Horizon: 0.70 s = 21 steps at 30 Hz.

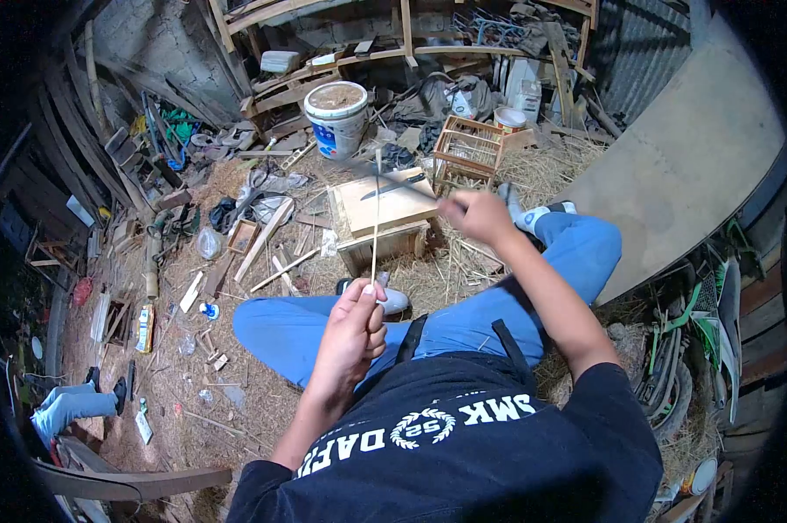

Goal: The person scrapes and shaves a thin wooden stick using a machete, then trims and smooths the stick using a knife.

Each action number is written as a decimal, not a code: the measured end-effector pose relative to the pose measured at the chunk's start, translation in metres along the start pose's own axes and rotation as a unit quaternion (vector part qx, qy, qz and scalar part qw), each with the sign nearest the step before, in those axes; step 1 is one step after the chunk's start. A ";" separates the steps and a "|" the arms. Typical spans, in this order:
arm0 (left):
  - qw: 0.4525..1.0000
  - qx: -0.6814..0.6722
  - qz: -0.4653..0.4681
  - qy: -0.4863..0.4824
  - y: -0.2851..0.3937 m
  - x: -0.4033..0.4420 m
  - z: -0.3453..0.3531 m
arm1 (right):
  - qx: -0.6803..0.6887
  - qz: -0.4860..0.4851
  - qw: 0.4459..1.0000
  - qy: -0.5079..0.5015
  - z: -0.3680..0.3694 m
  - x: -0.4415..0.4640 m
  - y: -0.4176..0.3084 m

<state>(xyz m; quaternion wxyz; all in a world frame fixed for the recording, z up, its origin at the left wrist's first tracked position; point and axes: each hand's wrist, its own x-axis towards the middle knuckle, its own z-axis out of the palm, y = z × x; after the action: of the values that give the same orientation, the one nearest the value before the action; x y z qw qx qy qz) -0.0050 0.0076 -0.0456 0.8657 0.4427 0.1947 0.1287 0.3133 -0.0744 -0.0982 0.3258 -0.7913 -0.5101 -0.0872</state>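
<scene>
Left hand (pixel 353 324): fingers pinch stick (pixel 375 248), which points away toward bench (pixel 404 214). Right hand (pixel 482 218): fingers closed on blurred blade (pixel 420 193), crossing stick in view; contact unclear.

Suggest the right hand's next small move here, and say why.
Probably a short, light stroke of the knife along the stick, away from the left hand: that hand grips the stick upright, and the blurred blade in the right hand crosses it higher up in view, though contact can't be confirmed.
</scene>
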 end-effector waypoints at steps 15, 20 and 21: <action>0.769 0.546 0.254 0.217 0.010 0.239 -0.204 | 0.137 0.353 0.894 -0.238 0.115 0.041 0.083; 0.814 0.485 0.169 0.269 0.104 0.250 -0.213 | 0.183 0.272 0.898 -0.294 0.187 0.064 0.017; 0.813 0.482 0.202 0.257 0.108 0.256 -0.232 | 0.194 0.262 0.899 -0.291 0.216 0.065 0.016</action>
<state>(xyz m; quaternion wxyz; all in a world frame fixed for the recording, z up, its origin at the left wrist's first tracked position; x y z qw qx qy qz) 0.1130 0.3368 -0.1374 0.4140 0.7837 0.3531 0.2996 0.3153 0.1004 -0.2409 0.3211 -0.8076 -0.3629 0.3362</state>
